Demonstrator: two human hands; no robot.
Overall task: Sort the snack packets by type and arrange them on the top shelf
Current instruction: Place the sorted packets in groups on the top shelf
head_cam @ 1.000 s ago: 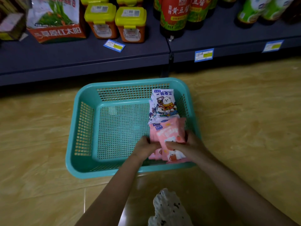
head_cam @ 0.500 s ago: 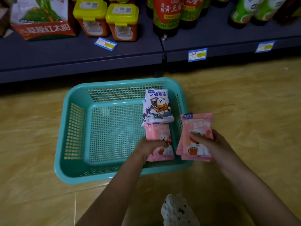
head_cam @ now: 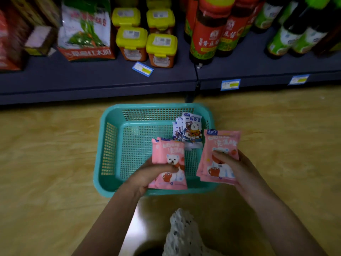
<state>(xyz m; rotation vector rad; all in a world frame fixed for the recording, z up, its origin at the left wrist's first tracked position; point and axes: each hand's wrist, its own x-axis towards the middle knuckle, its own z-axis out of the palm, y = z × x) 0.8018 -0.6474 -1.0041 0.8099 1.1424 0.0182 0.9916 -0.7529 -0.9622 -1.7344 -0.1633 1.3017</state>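
Note:
A teal plastic basket (head_cam: 108,148) sits on the wooden floor in front of a dark shelf. My left hand (head_cam: 147,176) grips a small stack of pink snack packets (head_cam: 168,154) raised over the basket's near right part. My right hand (head_cam: 234,163) holds another stack of pink packets (head_cam: 221,143) above the basket's right rim, thumb across the front. A few white and blue packets (head_cam: 191,130) with a bear picture lean in the basket's far right corner.
The low dark shelf (head_cam: 92,78) behind the basket carries yellow-lidded tubs (head_cam: 161,48), a large bag (head_cam: 86,28), red-labelled bottles (head_cam: 208,34) and green bottles (head_cam: 287,37). Blue price tags (head_cam: 230,84) sit on its edge. A speckled white cloth (head_cam: 180,233) lies below my arms.
Both hands have lifted their pink stacks out of the basket and moved them apart, the right one going right. The camera has tilted up, showing more of the shelf.

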